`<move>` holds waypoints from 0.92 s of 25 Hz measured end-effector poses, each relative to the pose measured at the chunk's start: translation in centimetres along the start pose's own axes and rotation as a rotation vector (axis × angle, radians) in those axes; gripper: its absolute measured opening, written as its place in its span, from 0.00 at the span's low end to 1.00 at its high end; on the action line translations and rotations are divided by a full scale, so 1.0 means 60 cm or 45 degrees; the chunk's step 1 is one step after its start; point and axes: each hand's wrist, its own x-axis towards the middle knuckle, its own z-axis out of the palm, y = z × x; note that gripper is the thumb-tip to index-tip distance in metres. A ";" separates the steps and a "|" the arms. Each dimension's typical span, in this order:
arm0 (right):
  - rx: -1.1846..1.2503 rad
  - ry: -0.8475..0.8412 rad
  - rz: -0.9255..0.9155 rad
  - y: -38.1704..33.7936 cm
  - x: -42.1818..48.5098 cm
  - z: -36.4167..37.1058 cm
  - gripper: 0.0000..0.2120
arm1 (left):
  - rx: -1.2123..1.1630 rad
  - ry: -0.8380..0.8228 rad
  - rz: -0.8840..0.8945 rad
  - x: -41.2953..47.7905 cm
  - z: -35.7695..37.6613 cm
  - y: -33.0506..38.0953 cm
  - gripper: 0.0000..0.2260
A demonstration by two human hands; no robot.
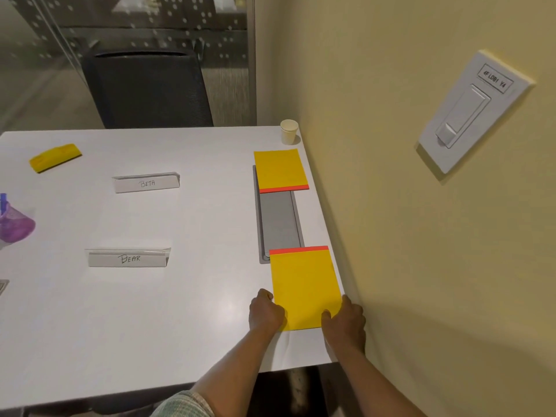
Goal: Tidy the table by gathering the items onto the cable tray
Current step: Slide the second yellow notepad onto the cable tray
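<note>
A grey cable tray (278, 219) is set into the white table (150, 311) near the wall. One yellow notepad with a red edge (279, 169) lies over the tray's far end. A second yellow notepad (304, 287) covers the tray's near end. My left hand (265, 311) grips this near pad at its lower left corner, and my right hand (346, 322) grips its lower right corner with the thumb on top. Two clear name cards, "BETA" (146, 182) and "BEAR" (128, 258), stand mid-table. A yellow sponge-like block (55, 157) lies far left.
A small paper cup (289, 131) stands at the far right corner by the yellow wall (391, 206). A purple mesh pouch (13, 224) sits at the left edge. A dark chair (147, 88) is behind the table. A light switch (469, 112) is on the wall.
</note>
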 end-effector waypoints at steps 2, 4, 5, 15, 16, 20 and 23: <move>0.026 0.035 -0.018 -0.011 -0.010 0.001 0.30 | 0.007 0.010 0.008 -0.007 -0.011 -0.001 0.18; 0.060 0.071 -0.059 -0.030 -0.021 0.003 0.30 | -0.006 0.035 0.005 -0.016 -0.029 -0.004 0.15; 0.066 0.081 -0.091 -0.044 -0.027 0.005 0.30 | -0.017 0.050 0.001 -0.021 -0.043 -0.006 0.15; 0.036 0.027 -0.405 -0.239 -0.164 0.070 0.29 | -0.052 0.327 0.011 -0.079 -0.275 -0.089 0.15; 0.049 0.000 -0.446 -0.259 -0.187 0.080 0.29 | -0.052 0.357 0.011 -0.088 -0.305 -0.106 0.15; 0.082 -0.082 -0.584 -0.329 -0.295 0.117 0.28 | -0.062 0.497 0.004 -0.137 -0.420 -0.185 0.16; 0.075 -0.117 -0.687 -0.368 -0.386 0.140 0.28 | -0.050 0.572 0.011 -0.181 -0.497 -0.244 0.16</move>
